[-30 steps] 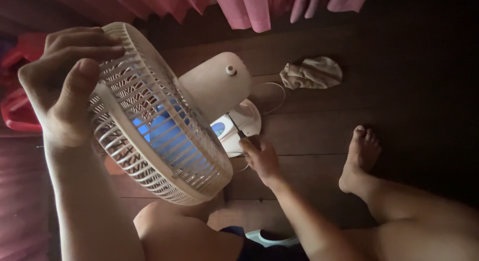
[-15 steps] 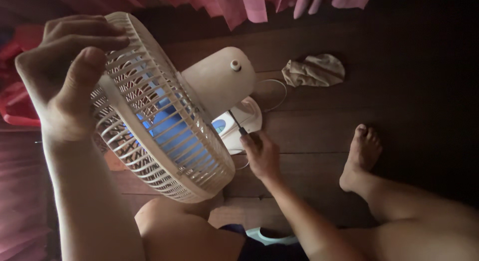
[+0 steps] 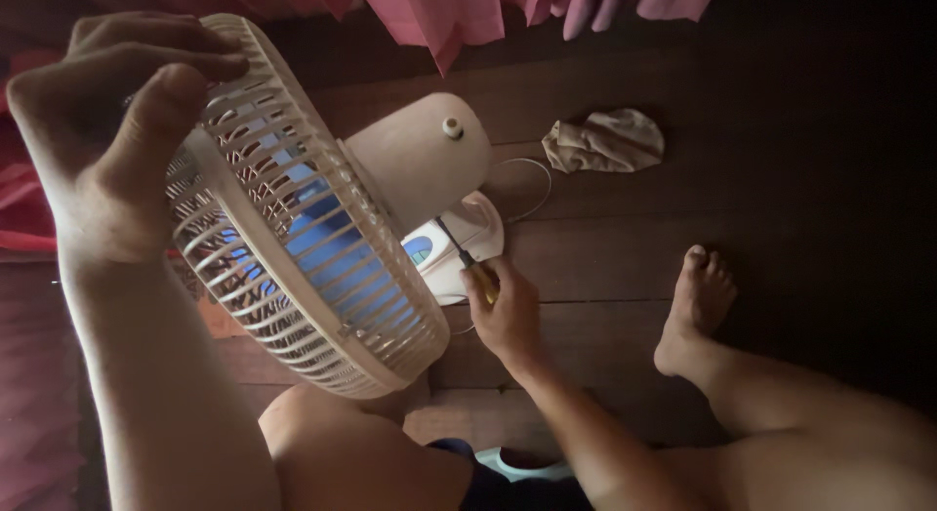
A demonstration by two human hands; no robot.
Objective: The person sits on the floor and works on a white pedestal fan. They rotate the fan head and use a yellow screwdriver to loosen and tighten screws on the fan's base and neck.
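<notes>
Cream plastic desk fan (image 3: 322,228), tipped over the wooden floor (image 3: 625,267), looks light, top-heavy, its grille flexible; left hand (image 3: 112,130) fingers clamp the rim, right hand (image 3: 503,311) fingers grip a yellow-handled screwdriver (image 3: 467,260) at its base.

A home room: dark wooden plank floor (image 3: 781,179), pink curtains (image 3: 468,8), a crumpled cloth (image 3: 605,142) lying about

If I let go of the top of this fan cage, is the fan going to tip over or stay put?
It would probably tip. The fan is leaning, steadied only by the left hand gripping the cage rim. Its cage and motor housing look large beside the small base, so it seems top-heavy. The plastic cage likely flexes a little, and a fall onto the wooden floor could crack it.
</notes>
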